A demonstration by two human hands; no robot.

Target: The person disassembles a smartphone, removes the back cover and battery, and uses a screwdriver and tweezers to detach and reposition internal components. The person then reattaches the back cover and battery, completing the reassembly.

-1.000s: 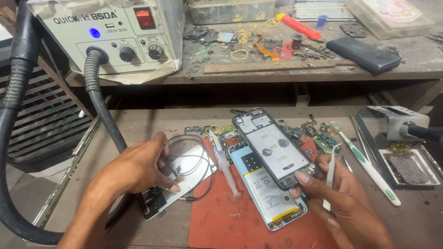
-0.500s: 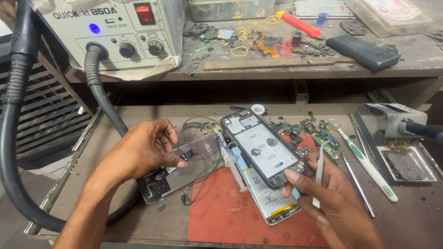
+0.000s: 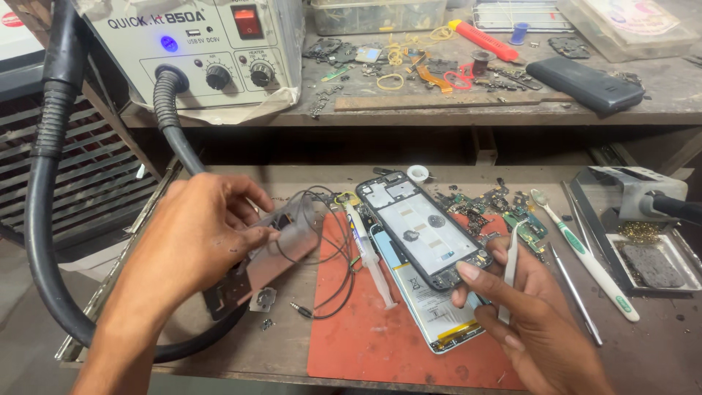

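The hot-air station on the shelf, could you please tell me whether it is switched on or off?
On. The hot-air station shows a lit red rocker switch and a glowing blue light on its front panel.

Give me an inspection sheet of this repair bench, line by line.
Surface: worn wooden bench with a red mat.
Job's things: phone frame over an opened phone; clear back cover.
Clutter: syringe, toothbrush, circuit scraps.
Grips: left hand lifts the cover; right hand holds frame and tweezers.
Cables: thin black wire; thick hose.
Surroundings: hot-air station and a dark phone on the shelf.
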